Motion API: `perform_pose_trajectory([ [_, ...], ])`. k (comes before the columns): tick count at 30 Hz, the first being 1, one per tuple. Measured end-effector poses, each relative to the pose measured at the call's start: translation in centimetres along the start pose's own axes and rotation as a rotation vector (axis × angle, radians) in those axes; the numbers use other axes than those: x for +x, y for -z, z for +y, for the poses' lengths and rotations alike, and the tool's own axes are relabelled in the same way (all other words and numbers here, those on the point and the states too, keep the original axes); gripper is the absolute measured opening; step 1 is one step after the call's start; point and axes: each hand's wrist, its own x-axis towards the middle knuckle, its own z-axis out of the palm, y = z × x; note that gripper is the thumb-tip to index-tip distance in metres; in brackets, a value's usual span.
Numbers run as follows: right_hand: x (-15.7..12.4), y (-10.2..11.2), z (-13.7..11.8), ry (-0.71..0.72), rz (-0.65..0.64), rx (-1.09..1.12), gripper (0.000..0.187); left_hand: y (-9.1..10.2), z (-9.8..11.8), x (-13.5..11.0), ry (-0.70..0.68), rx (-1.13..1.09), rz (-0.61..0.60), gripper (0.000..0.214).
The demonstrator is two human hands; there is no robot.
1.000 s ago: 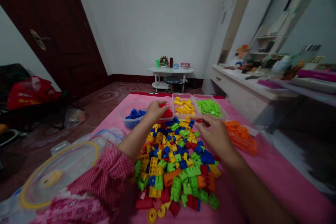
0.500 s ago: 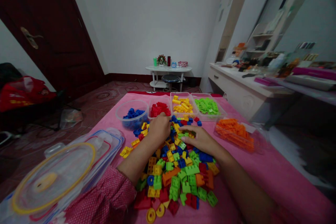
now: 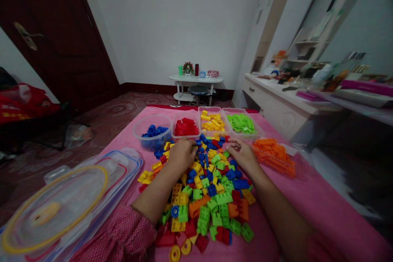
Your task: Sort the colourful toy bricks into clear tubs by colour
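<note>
A mixed heap of toy building bricks [image 3: 211, 200] in red, blue, yellow, green and orange lies on the pink cloth. Over its far left side is my left hand [image 3: 183, 156], its fingers curled down and closed near the red box; whatever they hold is hidden. My right hand [image 3: 244, 155] is at the far right edge of the heap, thumb and fingers bent together, and any brick in them is too small to make out. Behind the heap stand a round tub of blue bricks [image 3: 154, 131] and boxes of red bricks [image 3: 186, 127], yellow bricks [image 3: 212, 123] and green bricks [image 3: 241, 123].
A clear box of orange bricks [image 3: 273, 156] is right of my right hand. Stacked clear lids [image 3: 76, 196] lie at the left of the pink cloth [image 3: 310, 200]. A white dresser [image 3: 276, 98] stands to the right, and a small white table [image 3: 196, 78] by the wall.
My right hand has moved right and away from the middle of the heap, its fingers now more curled. My left hand has drawn slightly back and left, away from the red box.
</note>
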Motion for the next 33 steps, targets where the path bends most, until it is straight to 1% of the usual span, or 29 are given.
perform_pose_trajectory([
  [2, 0.2, 0.2, -0.5, 0.009, 0.021, -0.017, 0.031, 0.0, -0.1, 0.0, 0.005, -0.014, -0.015, 0.026],
  [5, 0.5, 0.0, -0.7, 0.042, 0.03, -0.051, 0.031, 0.0, -0.1, -0.1, 0.014, -0.031, -0.007, 0.023],
  [8, 0.7, -0.5, -0.3, 0.068, -0.026, -0.042, 0.037, 0.0, 0.0, -0.3, -0.016, -0.055, 0.015, 0.021],
  [11, 0.6, -0.5, -0.1, 0.075, -0.088, -0.001, 0.031, -0.3, 0.0, -0.3, -0.071, -0.095, 0.006, 0.019],
  [13, 0.5, -0.4, -0.1, 0.072, -0.108, 0.015, 0.032, -0.6, -0.1, -0.3, -0.068, -0.118, 0.004, 0.019],
  [14, 0.4, -0.3, -0.1, 0.071, -0.107, 0.012, 0.034, -0.6, 0.0, -0.2, -0.062, -0.123, 0.013, 0.025],
  [16, 0.4, -0.3, -0.1, 0.075, -0.088, -0.023, 0.039, -0.7, 0.1, -0.1, -0.066, -0.109, 0.033, 0.045],
  [17, 0.4, -0.3, 0.0, 0.079, -0.071, -0.048, 0.041, -0.7, 0.2, -0.1, -0.075, -0.088, 0.035, 0.051],
  [18, 0.4, -0.4, 0.1, 0.083, -0.055, -0.068, 0.042, -0.7, 0.3, 0.0, -0.086, -0.061, 0.026, 0.053],
  [19, 0.5, -0.6, 0.2, 0.093, -0.052, -0.095, 0.044, -0.6, 0.4, 0.0, -0.095, -0.033, 0.009, 0.05],
  [21, 0.6, -0.8, 0.3, 0.127, -0.087, -0.169, 0.046, -0.5, 0.6, 0.1, -0.102, -0.001, -0.017, 0.043],
  [23, 0.6, -0.9, 0.3, 0.16, -0.142, -0.244, 0.044, -0.5, 0.7, 0.1, -0.102, -0.009, -0.016, 0.038],
  [25, 0.5, -0.8, -0.1, 0.169, -0.17, -0.29, 0.037, -0.6, 0.6, 0.2, -0.107, -0.037, -0.002, 0.035],
  [27, 0.2, -0.5, -0.7, 0.151, -0.152, -0.337, 0.03, -0.6, 0.5, 0.3, -0.129, -0.066, 0.005, 0.031],
  [30, -0.1, -0.2, -2.0, 0.135, -0.098, -0.493, 0.025, -0.6, 0.3, 0.4, -0.181, -0.1, -0.009, 0.028],
  [32, 0.1, -0.3, -2.8, 0.166, -0.099, -0.553, 0.028, -0.7, 0.2, 0.5, -0.186, -0.113, -0.018, 0.028],
  [33, 0.3, -0.5, -3.0, 0.192, -0.129, -0.55, 0.033, -0.7, 0.1, 0.5, -0.184, -0.121, -0.018, 0.029],
])
